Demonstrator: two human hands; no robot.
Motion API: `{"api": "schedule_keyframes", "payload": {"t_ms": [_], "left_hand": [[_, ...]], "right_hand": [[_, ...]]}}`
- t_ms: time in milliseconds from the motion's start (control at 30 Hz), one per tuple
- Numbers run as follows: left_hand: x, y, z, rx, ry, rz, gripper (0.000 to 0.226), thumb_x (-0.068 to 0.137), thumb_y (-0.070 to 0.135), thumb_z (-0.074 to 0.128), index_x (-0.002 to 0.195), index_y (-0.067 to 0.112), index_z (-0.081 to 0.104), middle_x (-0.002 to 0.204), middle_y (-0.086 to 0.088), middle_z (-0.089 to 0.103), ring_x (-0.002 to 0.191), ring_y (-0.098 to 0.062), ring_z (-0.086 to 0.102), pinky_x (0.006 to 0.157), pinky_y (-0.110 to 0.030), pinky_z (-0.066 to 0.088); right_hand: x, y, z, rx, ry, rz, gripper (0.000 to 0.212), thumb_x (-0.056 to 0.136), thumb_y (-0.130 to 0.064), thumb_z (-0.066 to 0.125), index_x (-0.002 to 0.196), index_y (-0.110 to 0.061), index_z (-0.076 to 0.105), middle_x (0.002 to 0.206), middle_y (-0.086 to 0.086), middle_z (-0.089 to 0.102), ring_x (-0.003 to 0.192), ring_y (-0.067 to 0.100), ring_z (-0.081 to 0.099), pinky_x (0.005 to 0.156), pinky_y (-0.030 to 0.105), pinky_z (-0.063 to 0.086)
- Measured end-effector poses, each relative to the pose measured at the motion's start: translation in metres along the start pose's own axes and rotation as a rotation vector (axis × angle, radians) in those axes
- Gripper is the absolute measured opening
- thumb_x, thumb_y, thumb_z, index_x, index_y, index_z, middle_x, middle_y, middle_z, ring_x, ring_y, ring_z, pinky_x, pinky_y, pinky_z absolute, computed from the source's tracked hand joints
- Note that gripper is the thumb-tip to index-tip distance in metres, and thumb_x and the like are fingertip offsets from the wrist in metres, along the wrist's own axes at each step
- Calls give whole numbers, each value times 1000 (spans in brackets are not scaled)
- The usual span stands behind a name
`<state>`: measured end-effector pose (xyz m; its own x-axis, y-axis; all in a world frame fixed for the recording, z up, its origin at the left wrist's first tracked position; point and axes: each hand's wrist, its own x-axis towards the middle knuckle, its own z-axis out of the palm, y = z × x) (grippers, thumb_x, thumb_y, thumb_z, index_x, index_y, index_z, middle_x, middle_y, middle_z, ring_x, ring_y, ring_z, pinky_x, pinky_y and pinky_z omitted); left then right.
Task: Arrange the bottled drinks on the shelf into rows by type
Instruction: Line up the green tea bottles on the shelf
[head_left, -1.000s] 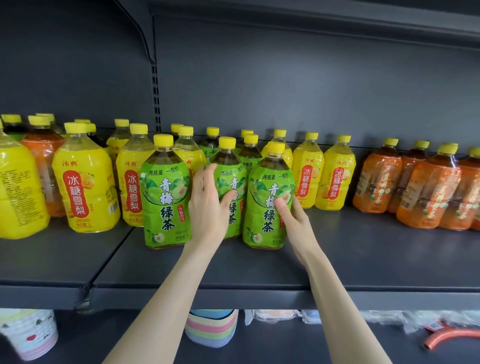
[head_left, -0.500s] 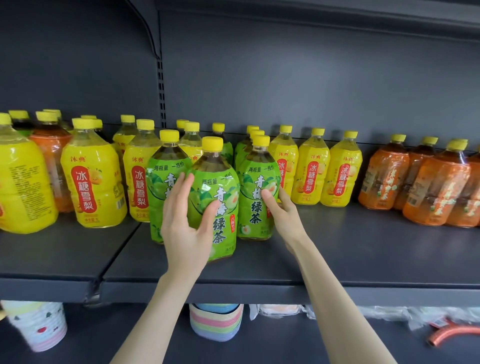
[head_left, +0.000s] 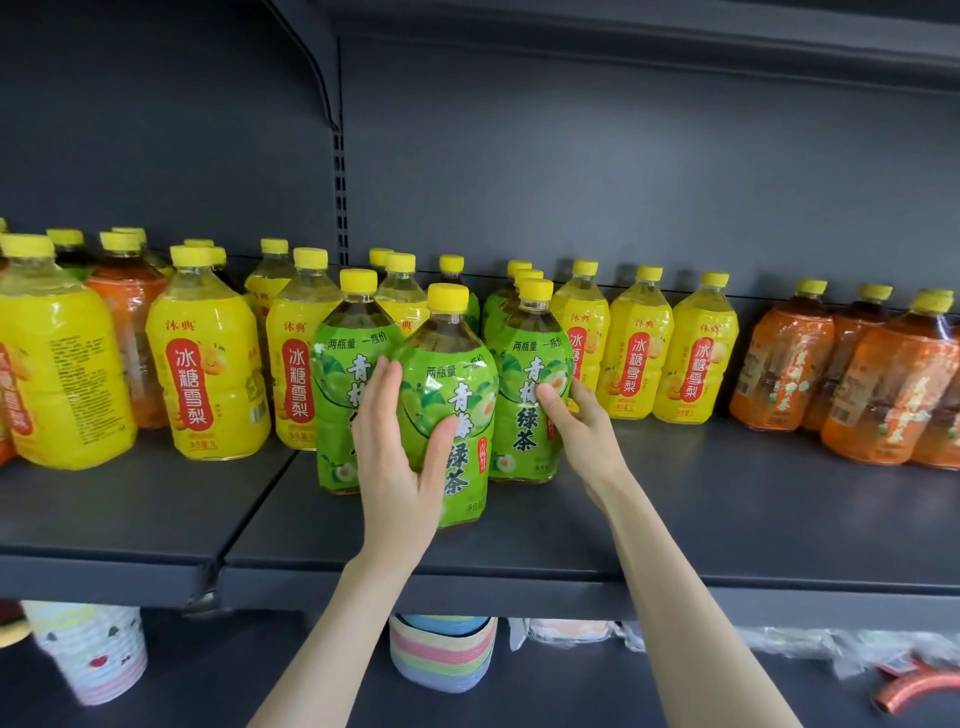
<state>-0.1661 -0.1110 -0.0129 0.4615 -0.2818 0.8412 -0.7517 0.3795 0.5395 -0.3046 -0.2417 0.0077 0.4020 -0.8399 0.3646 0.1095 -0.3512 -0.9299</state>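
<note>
The left hand (head_left: 400, 467) grips the front green tea bottle (head_left: 457, 374). The fingers wrap round its left side and the thumb presses the label face. This bottle stands nearest the front edge of the grey shelf (head_left: 727, 519), ahead of all the others. Whether its base rests on the shelf or is raised just clear of it cannot be told from this angle.

The right hand (head_left: 587, 431) holds the right green tea bottle (head_left: 524, 364). The thumb lies across the label and the fingers curl round the right side. This bottle stands upright on the shelf, just behind and to the right of the front one.

A third green tea bottle (head_left: 343, 374) stands upright behind the left hand, and the fingers partly cover it. More green bottles (head_left: 496, 312) line up behind the right one.

Yellow pear-drink bottles (head_left: 208, 353) fill the shelf to the left. A second yellow group (head_left: 634, 358) stands just right of the green bottles. Orange bottles (head_left: 779, 364) stand at the far right.

On the lower level are printed paper cups (head_left: 88, 654) and a striped stack (head_left: 441, 654).
</note>
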Motion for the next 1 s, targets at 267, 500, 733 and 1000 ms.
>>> {"api": "schedule_keyframes", "payload": {"t_ms": [267,500,733,1000], "left_hand": [[-1,-1,2,-7,3,-2,62,92,52,43,144,25,23,149,6,27,139,-2,21,113,-21,21],[-1,5,-1,-3,-26,-39,62,92,47,46,144,26,22,150,3,27,139,2,19,111,-15,18],[-5,15,-9,-42,-22,-94,58,90,35,53,141,29,26,134,12,33,124,21,22,100,0,20],[-3,2,-36,15,-2,-152,51,92,49,40,136,23,42,136,5,45,129,-8,39,105,-25,35]], "right_hand": [[5,7,0,18,25,5,69,73,-60,65,134,-30,52,137,3,55,116,18,61,96,43,53],[-5,3,9,-61,102,11,85,73,-66,64,143,-24,41,137,-4,56,119,20,59,100,47,50],[-54,-29,24,-67,303,-178,28,89,-35,65,109,-16,59,100,1,63,89,15,59,75,22,49],[-79,-23,58,-32,-114,14,54,86,-46,66,130,-33,37,113,-29,53,90,-30,49,75,-2,40]]}}
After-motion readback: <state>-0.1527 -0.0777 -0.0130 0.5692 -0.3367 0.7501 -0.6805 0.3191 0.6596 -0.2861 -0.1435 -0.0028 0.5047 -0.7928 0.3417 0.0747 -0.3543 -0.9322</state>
